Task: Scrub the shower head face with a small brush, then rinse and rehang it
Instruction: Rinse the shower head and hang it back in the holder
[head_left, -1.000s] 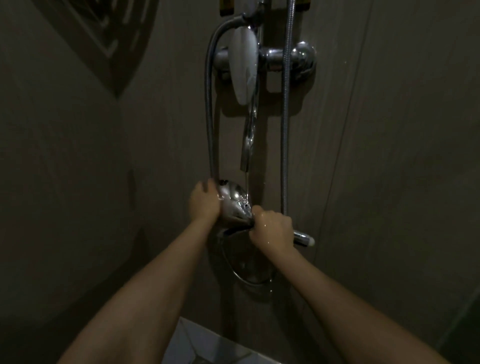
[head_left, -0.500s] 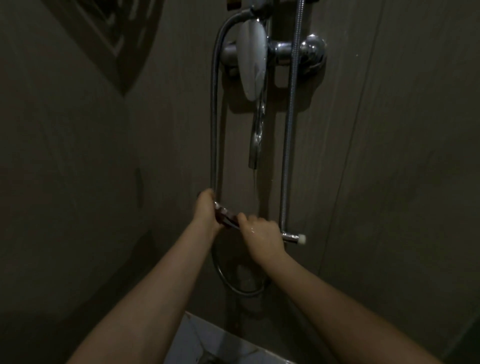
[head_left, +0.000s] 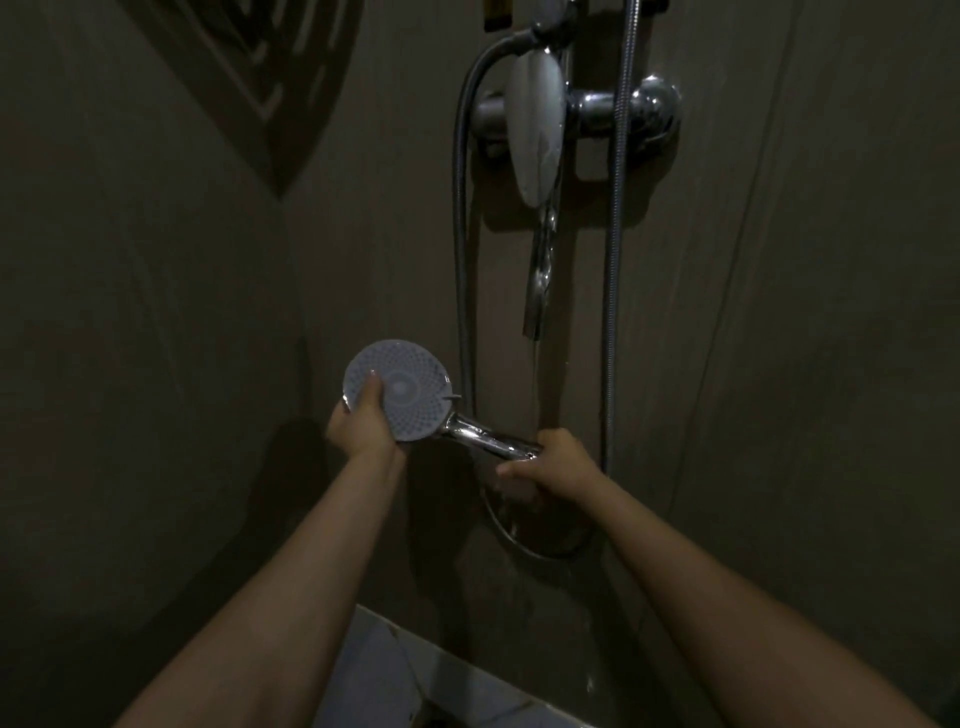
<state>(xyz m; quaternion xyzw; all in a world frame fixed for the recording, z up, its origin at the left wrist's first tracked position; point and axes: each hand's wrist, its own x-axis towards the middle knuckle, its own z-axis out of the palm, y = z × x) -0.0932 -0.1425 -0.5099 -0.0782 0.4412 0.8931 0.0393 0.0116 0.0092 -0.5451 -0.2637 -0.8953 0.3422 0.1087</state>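
— Shower head (head_left: 402, 391): who has it, and where?
— Both hands, low before the wall, under the tap (head_left: 537, 280). The left hand (head_left: 363, 423) clasps the round head's edge, thumb on the face. The right hand (head_left: 545, 465) is curled round the chrome handle's end.
— Which way does it lie?
— Nearly level, head left, handle right; the nozzle face is turned toward the camera.

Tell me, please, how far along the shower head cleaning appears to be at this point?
Scrubbing looks finished or paused: no brush shows. Rinsing is in hand: water runs from the tap spout, and the shower head is off its mount, face turned toward the camera. The left hand holds the head with its thumb on the face; the right hand grips the handle. Left: finish rinsing, then rehang it.
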